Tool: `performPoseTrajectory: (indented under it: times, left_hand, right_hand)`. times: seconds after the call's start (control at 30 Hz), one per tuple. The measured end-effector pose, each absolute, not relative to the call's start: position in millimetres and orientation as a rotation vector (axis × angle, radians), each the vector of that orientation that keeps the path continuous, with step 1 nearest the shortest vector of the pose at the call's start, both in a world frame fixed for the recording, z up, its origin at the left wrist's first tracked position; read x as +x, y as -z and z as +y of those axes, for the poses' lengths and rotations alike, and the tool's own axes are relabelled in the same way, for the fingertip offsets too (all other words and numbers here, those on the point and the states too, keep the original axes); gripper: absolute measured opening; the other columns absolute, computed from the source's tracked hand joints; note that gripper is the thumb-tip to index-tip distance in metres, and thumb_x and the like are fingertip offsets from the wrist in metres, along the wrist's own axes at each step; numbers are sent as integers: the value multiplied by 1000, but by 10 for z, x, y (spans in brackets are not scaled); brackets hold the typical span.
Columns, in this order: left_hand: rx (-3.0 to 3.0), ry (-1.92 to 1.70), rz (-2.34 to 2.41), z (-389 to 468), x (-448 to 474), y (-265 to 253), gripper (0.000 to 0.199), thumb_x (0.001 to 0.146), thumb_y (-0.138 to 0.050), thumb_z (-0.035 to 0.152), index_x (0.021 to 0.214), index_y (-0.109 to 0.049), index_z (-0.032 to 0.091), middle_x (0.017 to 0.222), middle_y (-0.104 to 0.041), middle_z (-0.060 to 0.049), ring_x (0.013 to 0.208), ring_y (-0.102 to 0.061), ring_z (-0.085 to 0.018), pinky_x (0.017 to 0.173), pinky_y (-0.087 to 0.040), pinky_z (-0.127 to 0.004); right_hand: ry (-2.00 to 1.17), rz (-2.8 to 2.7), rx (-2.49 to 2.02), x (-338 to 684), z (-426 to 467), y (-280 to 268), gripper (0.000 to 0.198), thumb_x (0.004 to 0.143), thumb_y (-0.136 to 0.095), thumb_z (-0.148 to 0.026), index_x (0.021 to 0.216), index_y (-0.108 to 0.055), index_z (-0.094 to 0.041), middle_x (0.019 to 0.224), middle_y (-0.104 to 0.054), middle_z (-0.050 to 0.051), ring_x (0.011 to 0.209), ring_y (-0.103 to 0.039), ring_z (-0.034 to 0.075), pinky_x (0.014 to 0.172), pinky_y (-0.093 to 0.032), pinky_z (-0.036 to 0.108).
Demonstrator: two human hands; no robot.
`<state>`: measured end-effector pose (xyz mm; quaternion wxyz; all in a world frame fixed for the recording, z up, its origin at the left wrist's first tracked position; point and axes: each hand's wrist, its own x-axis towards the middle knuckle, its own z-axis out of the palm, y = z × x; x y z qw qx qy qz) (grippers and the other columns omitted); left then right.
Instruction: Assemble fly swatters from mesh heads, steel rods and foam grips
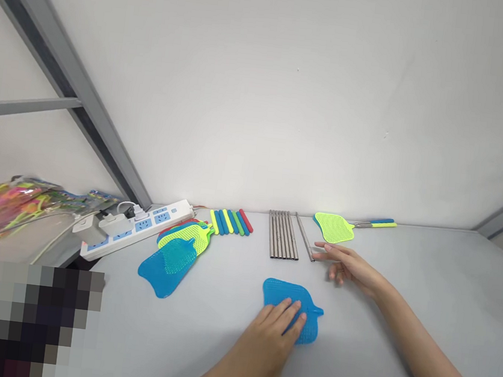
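Observation:
My left hand (268,339) lies over a blue perforated fly swatter head (285,290), fingers on top and thumb hidden, apparently beneath it. The head's short socket points right. My right hand (351,267) is open, its thumb and forefinger apart at the near end of a single metal tube (304,235). Whether a fingertip touches that tube I cannot tell. Just left of it, several metal tubes (283,234) lie side by side in a row.
Several loose swatter heads (167,267) overlap at left, beside colored handle grips (231,221). A white power strip (137,233) with plugged-in chargers stands behind them. Swatters with handles (334,227) lie against the back wall at right. Plastic-wrapped items (13,210) are piled far left.

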<state>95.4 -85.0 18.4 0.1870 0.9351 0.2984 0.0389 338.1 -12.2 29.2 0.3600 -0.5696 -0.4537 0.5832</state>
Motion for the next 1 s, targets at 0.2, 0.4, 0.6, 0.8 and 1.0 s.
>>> performPoseTrajectory:
  times: [0.2,0.4,0.6,0.8,1.0]
  left_hand:
    - [2552,-263,891,-821,903,-371,47,79,-41,35,124,-34,23,119,-46,-6,106,-39,-23,89,-32,-40]
    - [2521,-292,939,-810,921,-346,39,81,-38,30,120,-38,25,110,-49,-5,99,-42,-22,84,-35,-39]
    - [2521,-354,975,-789,904,-260,52,75,-48,39,123,-34,25,122,-40,-8,110,-34,-26,89,-30,-45]
    - [2492,-210,995,-741,843,-222,83,62,-53,56,130,-19,23,138,-14,-12,124,-9,-32,95,-15,-53]
    - [2442,-130,1017,-732,835,-262,85,62,-52,56,131,-15,22,139,-10,-13,125,-5,-32,96,-12,-53]
  right_hand:
    - [-1336,-1152,-1423,3438,-120,-283,41,75,-46,-42,110,-50,-21,113,-51,12,65,-59,14,40,-44,19]
    - [-1440,-1186,-1265,3236,-140,-286,34,76,-48,-36,106,-53,-21,121,-45,9,106,-45,23,62,-51,26]
    - [-1103,-1044,-1536,3426,-68,-226,34,74,-48,-40,97,-57,-16,107,-54,12,83,-57,21,49,-50,23]
    - [-893,-976,-1637,3540,-27,-181,31,73,-46,-37,92,-57,-15,109,-53,10,90,-53,20,53,-49,21]
    - [-867,-1012,-1707,3580,-24,-155,36,69,-49,-41,93,-58,-15,103,-55,11,82,-55,20,52,-46,23]
